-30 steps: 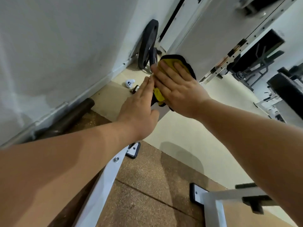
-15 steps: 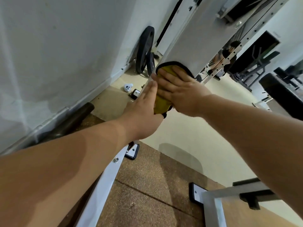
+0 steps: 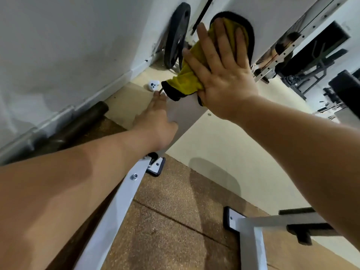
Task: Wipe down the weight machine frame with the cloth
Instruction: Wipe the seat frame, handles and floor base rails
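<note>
A yellow cloth (image 3: 187,80) with a black edge lies flat against the white post of the weight machine frame (image 3: 185,115). My right hand (image 3: 224,73) presses the cloth onto the post with straight, spread fingers. My left hand (image 3: 155,121) rests against the left edge of the same post just below the cloth, its fingers straight along the metal and its fingertips partly hidden behind the post.
A black weight plate (image 3: 176,36) leans by the white wall at the back. A small white object (image 3: 153,84) lies on the floor near it. A dark bar (image 3: 78,125) runs along the wall base. White frame feet (image 3: 245,227) stand on the brown mat. More gym machines (image 3: 311,61) stand at the right.
My right hand has slid the cloth further up the post and its fingers have spread flat. My left hand now sits lower, clear of the cloth.
</note>
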